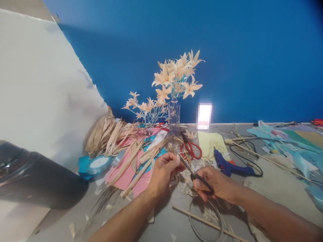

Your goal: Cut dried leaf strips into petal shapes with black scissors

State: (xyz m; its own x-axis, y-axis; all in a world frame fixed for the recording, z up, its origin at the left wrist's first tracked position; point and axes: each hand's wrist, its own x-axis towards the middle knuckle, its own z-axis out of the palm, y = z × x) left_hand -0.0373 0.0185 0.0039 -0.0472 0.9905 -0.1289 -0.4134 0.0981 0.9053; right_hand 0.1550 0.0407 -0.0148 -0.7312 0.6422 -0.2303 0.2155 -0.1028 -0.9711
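Observation:
My right hand [208, 185] is closed around the dark handles of a pair of scissors [187, 164], whose blades point up and to the left. Close by, my left hand [166, 171] pinches a small pale piece [178, 160], perhaps a bit of dried husk, right at the blades. Whether the blades are cutting into it I cannot tell. Beneath and beyond both hands lie cut scraps [185, 183]. Just behind them rests a second pair of scissors with red handles [193, 150].
Dried husks [101, 134], pink sheets [123, 176] and a ribbon spool [99, 164] lie left. Pale flowers [176, 74] stand in a clear vase [174, 117]. A blue glue gun [233, 166], wire ring [191, 222] and stick [196, 216] are right and front. A dark cylinder [42, 178] juts in.

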